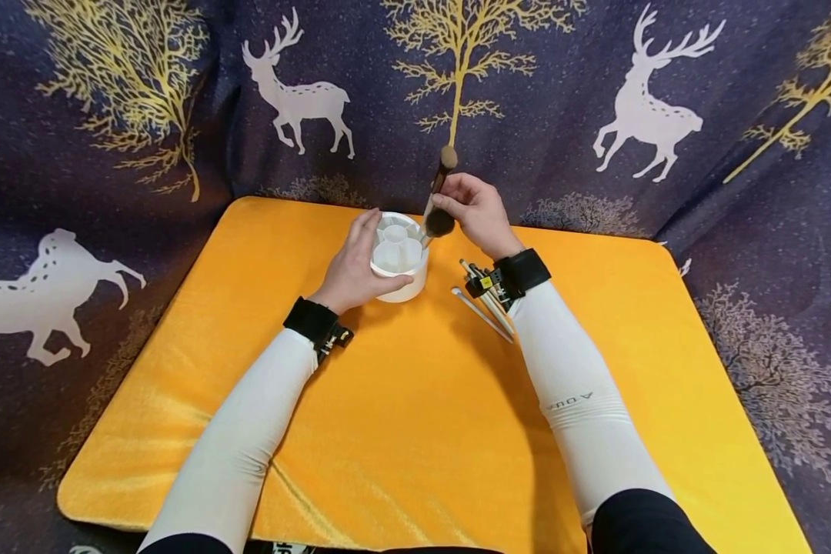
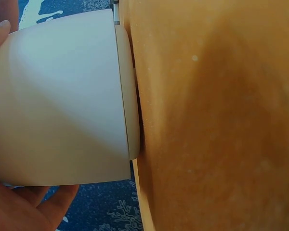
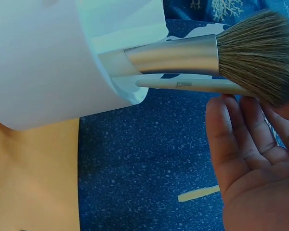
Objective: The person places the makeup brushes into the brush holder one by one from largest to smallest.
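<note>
On the table stands a white round brush holder (image 1: 407,289) with several compartments inside. My left hand (image 1: 353,265) grips its side, thumb near the front and fingers round the back. In the left wrist view the smooth wall of the holder (image 2: 62,96) fills the left part. A large makeup brush (image 3: 260,53) with a silver ferrule stands bristles-up in a compartment at the right side. My right hand (image 1: 481,211) pinches another makeup brush (image 1: 441,172), bristles up. The tapered, lettered handle of this brush (image 3: 197,85) points down, its tip right at the holder's rim.
Several more brushes (image 1: 496,296) lie in a bunch on the table under my right wrist. A pale thin brush (image 1: 481,314) lies beside them. The yellow cloth-covered table (image 1: 388,431) ends at a dark curtain (image 1: 374,46) with deer and trees.
</note>
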### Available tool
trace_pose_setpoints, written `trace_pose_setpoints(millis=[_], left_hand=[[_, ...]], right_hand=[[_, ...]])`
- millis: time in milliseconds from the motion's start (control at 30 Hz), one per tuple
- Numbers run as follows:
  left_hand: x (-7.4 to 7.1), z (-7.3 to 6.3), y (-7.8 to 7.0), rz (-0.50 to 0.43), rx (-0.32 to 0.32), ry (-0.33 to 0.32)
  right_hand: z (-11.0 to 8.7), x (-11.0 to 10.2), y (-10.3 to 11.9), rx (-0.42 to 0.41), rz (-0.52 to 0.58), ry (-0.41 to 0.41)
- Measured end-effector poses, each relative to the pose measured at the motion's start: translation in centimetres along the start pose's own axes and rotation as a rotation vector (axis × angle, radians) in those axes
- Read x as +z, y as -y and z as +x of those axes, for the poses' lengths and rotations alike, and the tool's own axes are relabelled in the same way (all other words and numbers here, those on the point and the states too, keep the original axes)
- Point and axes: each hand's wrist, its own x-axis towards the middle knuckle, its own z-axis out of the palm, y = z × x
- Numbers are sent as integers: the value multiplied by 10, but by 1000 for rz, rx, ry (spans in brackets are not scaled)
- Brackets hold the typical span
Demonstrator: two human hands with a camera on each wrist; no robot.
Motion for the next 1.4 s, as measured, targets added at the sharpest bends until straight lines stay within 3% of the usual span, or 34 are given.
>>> trace_pose_setpoints(millis=[267, 600, 900, 1400], left_hand=[[1, 0, 0, 4, -1, 4], [1, 0, 2, -3, 1, 6], [1, 1, 3, -2, 4, 1], [1, 0, 3, 7, 3, 4]], right_hand=[[0, 1, 1, 13, -28, 22], [-2, -3, -1, -5, 28, 159], [-5, -3, 0, -37, 33, 154], [-10, -11, -10, -33, 50, 76]])
